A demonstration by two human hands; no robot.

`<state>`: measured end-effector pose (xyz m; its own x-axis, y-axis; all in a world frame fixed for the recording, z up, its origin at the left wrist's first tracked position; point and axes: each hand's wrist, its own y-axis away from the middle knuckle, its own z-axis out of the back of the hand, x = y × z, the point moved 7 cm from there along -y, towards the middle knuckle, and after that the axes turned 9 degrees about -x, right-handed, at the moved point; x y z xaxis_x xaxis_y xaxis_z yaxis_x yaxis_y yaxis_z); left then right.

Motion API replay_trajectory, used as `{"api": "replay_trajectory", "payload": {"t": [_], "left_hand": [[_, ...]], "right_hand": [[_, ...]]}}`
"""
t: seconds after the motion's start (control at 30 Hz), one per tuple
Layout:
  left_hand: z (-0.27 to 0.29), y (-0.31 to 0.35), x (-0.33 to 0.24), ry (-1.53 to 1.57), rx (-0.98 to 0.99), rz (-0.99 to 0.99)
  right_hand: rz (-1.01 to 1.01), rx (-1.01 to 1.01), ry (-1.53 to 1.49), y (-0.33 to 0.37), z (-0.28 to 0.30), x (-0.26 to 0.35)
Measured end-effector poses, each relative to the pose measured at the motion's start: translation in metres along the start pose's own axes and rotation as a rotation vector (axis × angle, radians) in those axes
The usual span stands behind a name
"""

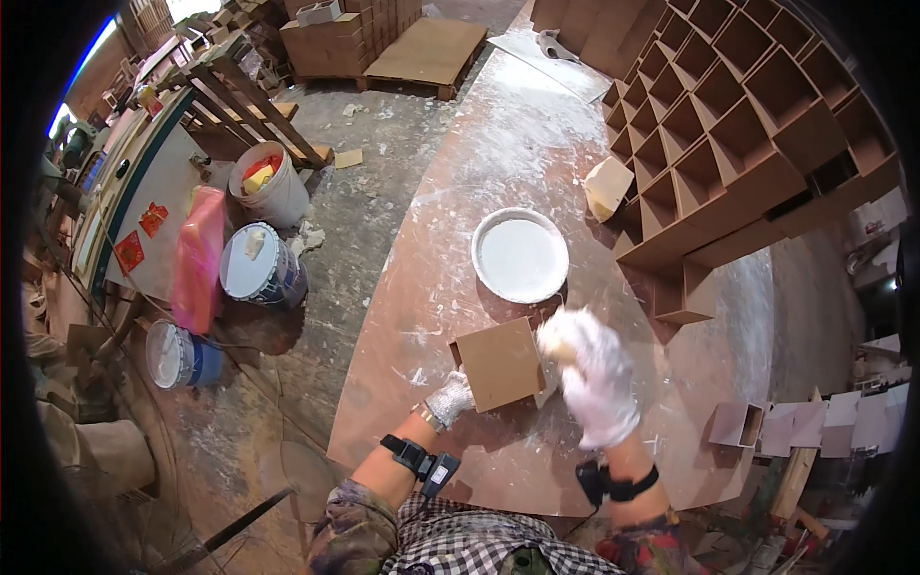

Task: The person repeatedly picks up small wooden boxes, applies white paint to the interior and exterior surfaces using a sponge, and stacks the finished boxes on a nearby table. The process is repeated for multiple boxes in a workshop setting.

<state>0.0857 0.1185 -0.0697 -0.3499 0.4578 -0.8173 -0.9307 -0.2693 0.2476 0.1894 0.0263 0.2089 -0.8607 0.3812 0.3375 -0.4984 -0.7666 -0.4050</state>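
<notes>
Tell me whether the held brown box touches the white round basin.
Apart. The head view shows a strip of table between the brown box and the white round basin.

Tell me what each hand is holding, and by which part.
The left hand grips the brown box by its left side, near the lower corner. The right hand is blurred; whether it holds anything cannot be told.

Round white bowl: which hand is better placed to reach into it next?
Probably the right hand: it is nearer the bowl, while the left hand holds the brown box.
</notes>
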Motion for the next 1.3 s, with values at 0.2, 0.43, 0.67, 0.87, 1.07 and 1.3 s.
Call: {"api": "replay_trajectory", "payload": {"t": [0.2,0.43,0.67,0.87,1.07,1.3], "left_hand": [[-0.006,-0.003,0.007,0.040,-0.010,-0.033],[-0.010,-0.011,0.004,0.031,-0.005,-0.068],[-0.020,0.000,0.023,0.025,0.015,-0.068],[-0.043,-0.011,0.039,0.002,-0.005,-0.101],[-0.022,-0.008,-0.004,-0.297,0.099,-0.192],[-0.004,-0.003,-0.016,0.010,-0.107,-0.344]], "right_hand": [[0.097,0.184,0.322,0.038,-0.031,0.050],[0.048,0.214,0.339,-0.001,-0.078,0.034],[0.271,0.183,0.402,0.061,-0.062,0.058],[0.301,0.025,0.232,-0.006,-0.074,0.053],[0.356,0.154,0.189,0.045,-0.058,0.086],[0.316,0.081,0.188,0.000,-0.080,0.094]]}}
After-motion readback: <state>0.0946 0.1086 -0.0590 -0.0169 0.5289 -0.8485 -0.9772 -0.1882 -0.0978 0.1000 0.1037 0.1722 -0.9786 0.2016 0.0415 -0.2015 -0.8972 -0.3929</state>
